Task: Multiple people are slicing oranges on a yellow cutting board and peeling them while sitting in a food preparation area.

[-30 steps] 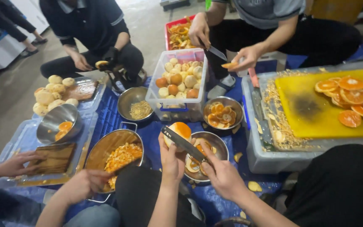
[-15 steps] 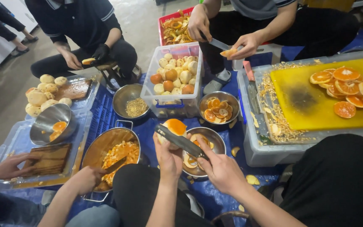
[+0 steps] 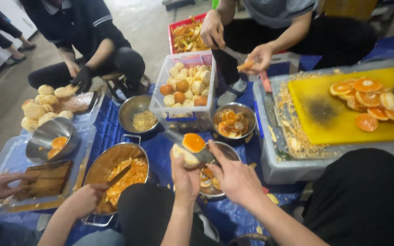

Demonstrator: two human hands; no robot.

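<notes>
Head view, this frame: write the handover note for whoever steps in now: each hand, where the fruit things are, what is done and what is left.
Left hand: holds an orange, top cut open, partly peeled.
Right hand: grips a knife, blade laid against the fruit.
Both are above a metal bowl with cut pieces in it.
Done: peeled fruit fills the clear tub; slices lie on the yellow board.
Left: skin remains on the held fruit, and a few unpeeled ones sit in the tub.
Other people work around the mat.

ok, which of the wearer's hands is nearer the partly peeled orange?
Left. The left hand grips the partly peeled orange from below; the right hand holds the knife against it.
</notes>
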